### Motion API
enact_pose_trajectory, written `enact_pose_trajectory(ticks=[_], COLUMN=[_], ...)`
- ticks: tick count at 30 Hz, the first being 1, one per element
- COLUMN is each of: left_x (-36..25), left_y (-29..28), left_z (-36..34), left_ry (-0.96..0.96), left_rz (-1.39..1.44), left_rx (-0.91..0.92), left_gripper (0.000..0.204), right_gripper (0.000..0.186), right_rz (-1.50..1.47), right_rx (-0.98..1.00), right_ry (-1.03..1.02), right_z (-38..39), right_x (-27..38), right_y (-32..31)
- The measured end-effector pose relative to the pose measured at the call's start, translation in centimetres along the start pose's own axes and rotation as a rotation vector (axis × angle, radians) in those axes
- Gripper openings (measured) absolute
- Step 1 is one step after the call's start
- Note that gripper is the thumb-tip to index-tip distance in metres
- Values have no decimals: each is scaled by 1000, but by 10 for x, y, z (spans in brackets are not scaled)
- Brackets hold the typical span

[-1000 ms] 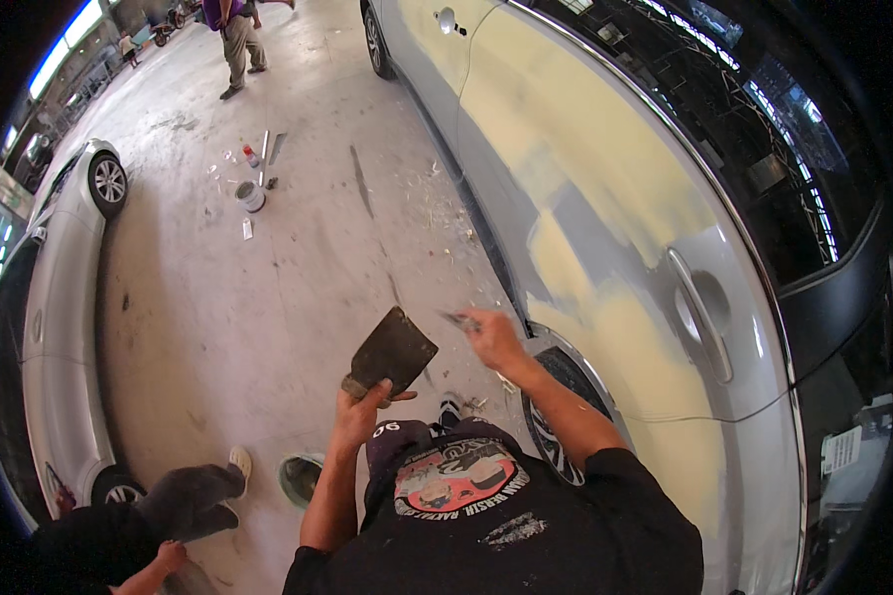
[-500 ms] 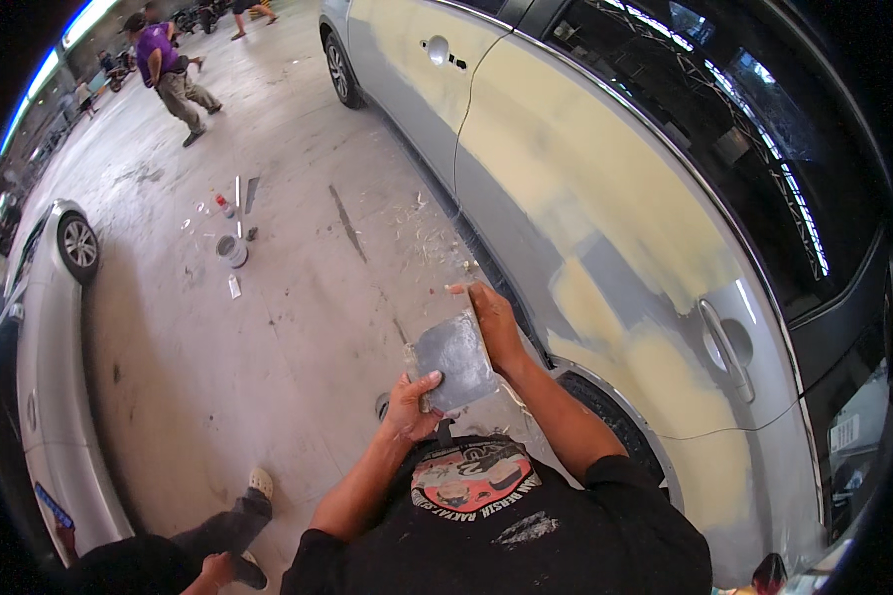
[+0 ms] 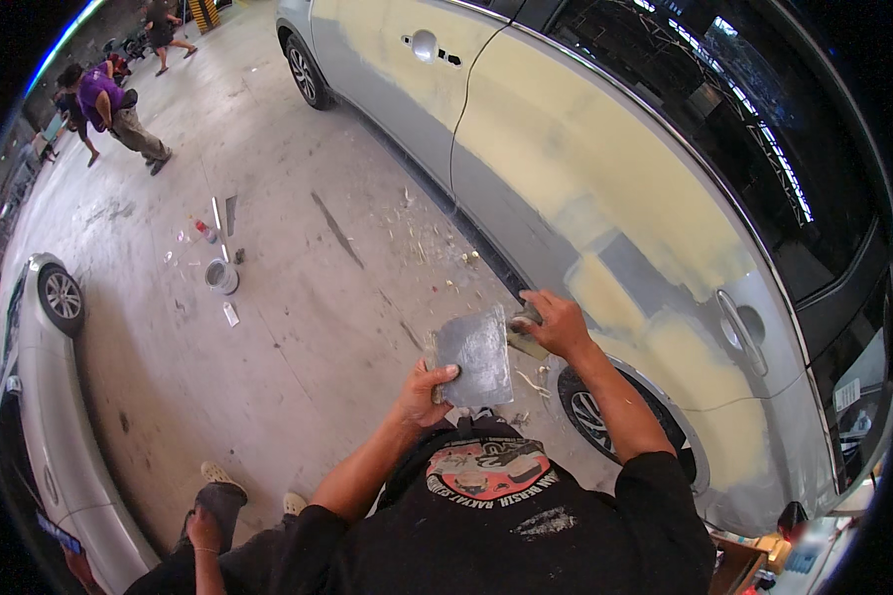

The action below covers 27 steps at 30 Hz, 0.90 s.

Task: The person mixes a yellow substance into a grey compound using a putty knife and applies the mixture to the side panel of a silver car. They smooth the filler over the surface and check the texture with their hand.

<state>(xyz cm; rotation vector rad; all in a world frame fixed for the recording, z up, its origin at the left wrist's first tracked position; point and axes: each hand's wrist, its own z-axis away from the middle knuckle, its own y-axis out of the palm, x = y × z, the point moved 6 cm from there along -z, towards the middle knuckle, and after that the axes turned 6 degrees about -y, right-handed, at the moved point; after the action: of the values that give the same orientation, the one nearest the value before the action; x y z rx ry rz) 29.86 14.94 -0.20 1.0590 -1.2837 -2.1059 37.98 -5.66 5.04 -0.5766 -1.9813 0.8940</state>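
My left hand [image 3: 426, 394] grips a square grey mixing plate [image 3: 474, 355] by its left edge, thumb on top. The plate is held in front of my chest, its face smeared with thin grey streaks. Beside its right edge, my right hand [image 3: 558, 325] is closed around a putty knife [image 3: 532, 346]; its dark end shows at the fingers and part of its blade below them. The knife looks apart from the plate. To my right stands a grey car [image 3: 541, 238] with broad pale-yellow filler patches [image 3: 575, 129] over its doors and rear side.
A grey tub [image 3: 221, 277], a red-capped bottle [image 3: 204, 230] and long strips [image 3: 219, 226] lie on the floor. Scraps [image 3: 422, 228] litter the ground by the car. A silver car [image 3: 60, 397] stands left. A seated person [image 3: 203, 535] is close at lower left; others walk farther off.
My right hand has moved right, off the plate's edge, and the putty knife now shows in it. The plate has shifted slightly right. The view has turned a little; the person in purple has walked on.
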Motion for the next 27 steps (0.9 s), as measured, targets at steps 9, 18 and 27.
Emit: enact_pose_trajectory(ticks=[9,18,27], left_x=[-60,-61,-47], left_y=[7,9,30], left_z=[-31,-18,-16], left_ry=[337,203,485], left_rz=[-383,-703,-432], left_rx=[-195,-231,-98], left_gripper=[32,28,43], right_gripper=[25,34,52], right_rz=[88,57,-217], right_rx=[-178,-182,-308], right_ry=[-277,-244,-92], right_z=[14,-12,-30], right_x=[74,78,87], right_y=[1,-15,17])
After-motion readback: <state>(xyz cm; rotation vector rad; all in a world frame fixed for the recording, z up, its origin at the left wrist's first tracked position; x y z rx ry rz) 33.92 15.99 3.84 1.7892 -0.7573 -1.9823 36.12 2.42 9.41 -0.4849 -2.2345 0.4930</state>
